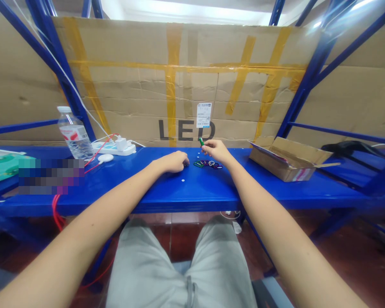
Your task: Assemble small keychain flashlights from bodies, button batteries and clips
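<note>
Right hand [217, 152]: thumb and index pinched shut on a green piece [201, 141], no gap left between the tips except the piece itself. Other fingers folded in behind. Piece sticks up past the fingertips, tilted, clear of the table [167, 192], toward the back edge, about mid-length. Too small to tell its exact shape.

Left hand [176, 161]: down on the table left of centre, nearer the back edge than the front. Fingers bent and bunched together, tips pointing right and down at the tabletop. Can't tell if anything sits under them; tips are partly hidden.

Loops [208, 164]: coloured, green through purple to dark, side by side in a short row between the hands, just in front of the right one. Neither hand visibly touches them. White specks [183, 180] lie on the tabletop nearby.

Box [276, 162]: open cardboard, flaps up, toward the right end of the table, well apart from the right hand.

Left end: bottle [75, 137] upright near the back edge, power strip [112, 148] right of it along the same edge, white puck [105, 158] just in front of the strip. Teal pack [6, 167] by the left corner. Red cables [56, 209] hang over the front edge.
</note>
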